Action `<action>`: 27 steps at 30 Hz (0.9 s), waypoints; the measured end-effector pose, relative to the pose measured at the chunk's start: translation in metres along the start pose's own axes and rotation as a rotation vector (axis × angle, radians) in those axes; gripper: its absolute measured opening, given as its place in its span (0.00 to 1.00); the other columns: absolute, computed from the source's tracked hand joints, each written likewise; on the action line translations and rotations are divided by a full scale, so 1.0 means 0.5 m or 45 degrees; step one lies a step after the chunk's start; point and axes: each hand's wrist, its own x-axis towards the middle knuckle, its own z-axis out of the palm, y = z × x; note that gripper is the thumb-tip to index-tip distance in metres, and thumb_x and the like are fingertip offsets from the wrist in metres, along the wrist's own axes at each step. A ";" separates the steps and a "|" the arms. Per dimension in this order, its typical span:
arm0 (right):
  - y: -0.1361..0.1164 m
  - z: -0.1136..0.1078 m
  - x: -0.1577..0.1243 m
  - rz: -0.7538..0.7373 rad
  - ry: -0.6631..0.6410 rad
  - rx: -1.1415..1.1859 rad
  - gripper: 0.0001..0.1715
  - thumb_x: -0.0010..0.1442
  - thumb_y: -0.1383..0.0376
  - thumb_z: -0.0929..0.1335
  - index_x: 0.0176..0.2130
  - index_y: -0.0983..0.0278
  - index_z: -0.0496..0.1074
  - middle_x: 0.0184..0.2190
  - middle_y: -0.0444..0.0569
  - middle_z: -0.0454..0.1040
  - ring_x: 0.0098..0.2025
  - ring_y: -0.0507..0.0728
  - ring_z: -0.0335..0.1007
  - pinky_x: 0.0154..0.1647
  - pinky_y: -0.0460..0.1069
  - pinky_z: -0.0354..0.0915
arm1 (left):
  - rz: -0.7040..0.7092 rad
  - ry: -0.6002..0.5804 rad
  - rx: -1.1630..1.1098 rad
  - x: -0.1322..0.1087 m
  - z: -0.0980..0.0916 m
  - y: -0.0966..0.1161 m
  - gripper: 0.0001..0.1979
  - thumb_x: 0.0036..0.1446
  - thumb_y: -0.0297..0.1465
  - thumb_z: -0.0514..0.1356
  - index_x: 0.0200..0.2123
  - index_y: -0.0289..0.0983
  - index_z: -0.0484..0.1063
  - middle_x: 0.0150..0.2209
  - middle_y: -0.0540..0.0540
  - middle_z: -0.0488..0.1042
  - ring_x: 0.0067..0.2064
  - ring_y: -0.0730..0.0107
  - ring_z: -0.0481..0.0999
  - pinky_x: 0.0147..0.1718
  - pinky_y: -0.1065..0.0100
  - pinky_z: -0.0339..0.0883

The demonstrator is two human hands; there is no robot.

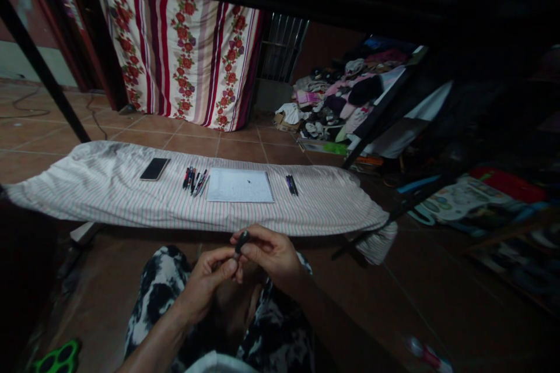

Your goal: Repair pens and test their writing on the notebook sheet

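Both my hands are raised above my lap, in front of the bench's near edge. Between them is a short, dark, pen-like object (pixel 241 240), partly covered by fingers. My left hand (pixel 209 274) pinches its lower end, and my right hand (pixel 275 252) pinches the upper part. Beyond my hands, a spiral notebook (pixel 236 189) lies open with faint writing and a small dark speck or piece on its page. Several pens (pixel 192 179) lie left of it. A smaller group of dark pens (pixel 291 185) is on its right.
A striped cloth (pixel 131 207) covers the low bench. On its left part rests a phone (pixel 154 169). Dark metal bars (pixel 44 64) slope down at both sides. A green three-lobed object (pixel 59 356) is at lower left, a bottle-like item (pixel 426 354) at lower right.
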 end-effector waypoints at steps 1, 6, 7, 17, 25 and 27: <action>0.001 0.002 0.002 0.010 0.028 0.004 0.13 0.50 0.59 0.69 0.35 0.64 0.71 0.32 0.46 0.73 0.28 0.50 0.69 0.30 0.46 0.67 | 0.003 0.004 0.007 0.000 0.000 0.000 0.13 0.48 0.39 0.63 0.23 0.32 0.73 0.20 0.50 0.68 0.26 0.74 0.64 0.29 0.72 0.57; 0.004 0.002 0.004 0.057 0.054 -0.071 0.17 0.43 0.62 0.74 0.33 0.64 0.67 0.28 0.42 0.70 0.30 0.49 0.68 0.34 0.45 0.64 | 0.011 0.020 0.020 -0.006 0.000 0.005 0.14 0.45 0.39 0.64 0.21 0.33 0.73 0.19 0.50 0.68 0.26 0.74 0.64 0.29 0.72 0.57; 0.004 0.000 0.003 0.062 0.010 -0.053 0.19 0.43 0.62 0.74 0.35 0.63 0.67 0.30 0.43 0.71 0.32 0.50 0.68 0.35 0.45 0.65 | 0.006 0.027 0.007 -0.006 0.000 0.006 0.14 0.46 0.39 0.64 0.21 0.33 0.73 0.19 0.50 0.68 0.25 0.74 0.64 0.29 0.72 0.57; 0.010 0.002 0.002 0.069 0.000 0.040 0.15 0.51 0.59 0.69 0.38 0.65 0.71 0.35 0.48 0.74 0.31 0.51 0.71 0.36 0.47 0.67 | -0.006 0.052 0.004 -0.004 -0.007 -0.003 0.13 0.47 0.38 0.63 0.23 0.33 0.74 0.20 0.50 0.68 0.26 0.74 0.65 0.30 0.72 0.57; 0.016 -0.004 0.000 0.070 -0.011 -0.005 0.24 0.44 0.62 0.73 0.42 0.63 0.67 0.38 0.47 0.72 0.35 0.50 0.69 0.36 0.46 0.65 | -0.038 0.070 0.003 -0.005 0.004 0.004 0.15 0.45 0.40 0.64 0.21 0.33 0.72 0.19 0.50 0.67 0.25 0.74 0.63 0.29 0.71 0.56; 0.021 -0.007 -0.001 0.079 -0.069 0.037 0.26 0.49 0.60 0.71 0.47 0.62 0.66 0.43 0.51 0.72 0.36 0.51 0.70 0.37 0.48 0.66 | -0.047 0.075 -0.005 -0.005 0.003 0.003 0.15 0.44 0.40 0.64 0.20 0.33 0.71 0.19 0.50 0.67 0.26 0.73 0.63 0.29 0.71 0.56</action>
